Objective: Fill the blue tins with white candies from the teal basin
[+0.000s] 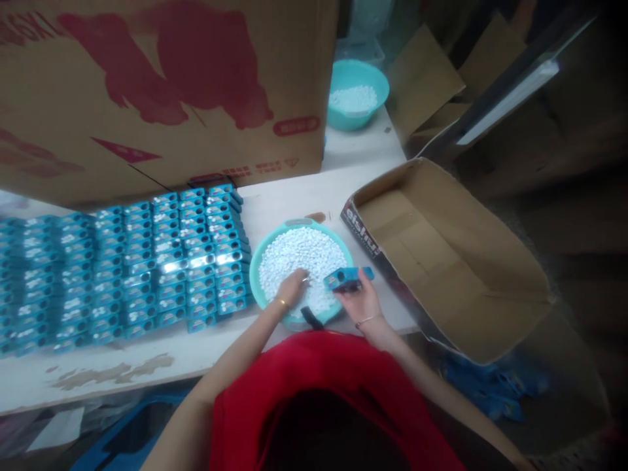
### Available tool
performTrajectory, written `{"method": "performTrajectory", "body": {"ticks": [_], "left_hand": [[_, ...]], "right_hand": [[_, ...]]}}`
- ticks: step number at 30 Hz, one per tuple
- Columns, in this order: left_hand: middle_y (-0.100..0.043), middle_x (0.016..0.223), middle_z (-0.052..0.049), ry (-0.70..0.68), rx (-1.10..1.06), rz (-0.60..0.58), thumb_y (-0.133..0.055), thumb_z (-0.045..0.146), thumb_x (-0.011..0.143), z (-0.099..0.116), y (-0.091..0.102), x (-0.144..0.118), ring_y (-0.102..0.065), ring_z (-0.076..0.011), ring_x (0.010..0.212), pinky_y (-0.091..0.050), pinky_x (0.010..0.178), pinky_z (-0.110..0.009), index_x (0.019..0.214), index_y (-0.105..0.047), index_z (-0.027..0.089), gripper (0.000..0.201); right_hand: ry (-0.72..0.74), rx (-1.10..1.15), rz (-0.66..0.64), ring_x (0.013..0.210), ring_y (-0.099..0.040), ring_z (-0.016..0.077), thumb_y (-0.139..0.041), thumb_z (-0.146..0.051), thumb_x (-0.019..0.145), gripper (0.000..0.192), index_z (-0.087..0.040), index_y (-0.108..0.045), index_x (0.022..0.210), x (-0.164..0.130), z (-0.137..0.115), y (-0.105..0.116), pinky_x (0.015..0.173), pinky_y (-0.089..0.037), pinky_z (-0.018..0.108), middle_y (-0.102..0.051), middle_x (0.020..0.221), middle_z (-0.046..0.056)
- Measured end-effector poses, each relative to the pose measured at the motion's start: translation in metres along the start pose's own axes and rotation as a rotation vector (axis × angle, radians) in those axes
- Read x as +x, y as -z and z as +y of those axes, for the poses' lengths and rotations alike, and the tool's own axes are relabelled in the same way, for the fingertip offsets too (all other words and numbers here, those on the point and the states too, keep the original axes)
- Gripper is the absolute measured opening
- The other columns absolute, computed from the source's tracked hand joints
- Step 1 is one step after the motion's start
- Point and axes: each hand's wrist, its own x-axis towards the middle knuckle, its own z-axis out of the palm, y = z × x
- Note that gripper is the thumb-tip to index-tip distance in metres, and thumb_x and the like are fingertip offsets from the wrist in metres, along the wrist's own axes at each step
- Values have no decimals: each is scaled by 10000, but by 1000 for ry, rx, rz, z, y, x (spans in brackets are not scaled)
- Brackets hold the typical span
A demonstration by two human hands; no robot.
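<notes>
A round turquoise basin (255, 261) full of small white pellets (299, 252) stands on the table in front of me. My left hand (293, 286) reaches into it, fingers drawn together among the pellets; the fingertips are partly hidden. Over the basin's right rim, my right hand (362, 301) grips a small blue box (342, 278) with a dark round opening at its end, thumb and fingers on its right part. To the left, long rows of similar blue boxes (167, 275) are stacked closely, many showing white pieces and a dark hole on their fronts.
A large printed carton (220, 85) rises behind the stacks. At right lies an open cardboard tray (441, 261) tilted by the table's edge. Farther back stands a second turquoise basin (338, 121) with white pellets. Stained patches mark the white table (206, 356).
</notes>
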Motion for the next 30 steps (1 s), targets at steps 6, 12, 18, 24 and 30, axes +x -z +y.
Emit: {"method": "performTrajectory", "body": {"ticks": [6,12,18,24,30], "left_hand": [[-608,975,-56,-121,-159,56,-459,306,895,0,40,-14,-583,-169,866,-475,808,-312,1059,-522,183,215],[-594,953,-53,-255,-144,34,-459,310,902,29,124,-56,-566,-165,844,-457,772,-302,1056,-525,189,207],[-596,940,-58,-284,153,-78,-433,248,903,74,160,-63,-587,-173,823,-453,711,-290,1025,-530,185,168],[-576,894,-88,-98,587,-198,-402,137,876,134,175,-65,-587,-184,689,-403,546,-280,942,-545,139,158],[-558,863,-87,-155,567,-112,-371,96,875,143,180,-73,-570,-210,778,-426,605,-304,947,-569,177,226]], "right_hand": [[1,22,10,812,-648,181,-751,-378,693,282,-218,-599,869,-2,-3,1,821,-543,437,-656,770,-24],[-42,27,-21,814,-650,182,-763,-384,678,308,-222,-611,892,3,3,-5,790,-553,396,-670,816,-13],[-111,40,-80,761,-637,174,-771,-394,671,347,-226,-626,938,5,15,-13,758,-563,388,-666,833,-9],[-144,43,-83,787,-633,183,-766,-395,676,334,-215,-624,919,5,19,-12,743,-572,372,-665,841,7],[-115,37,-82,750,-633,171,-767,-395,677,325,-215,-616,901,3,16,-13,746,-577,373,-658,795,-5]]}}
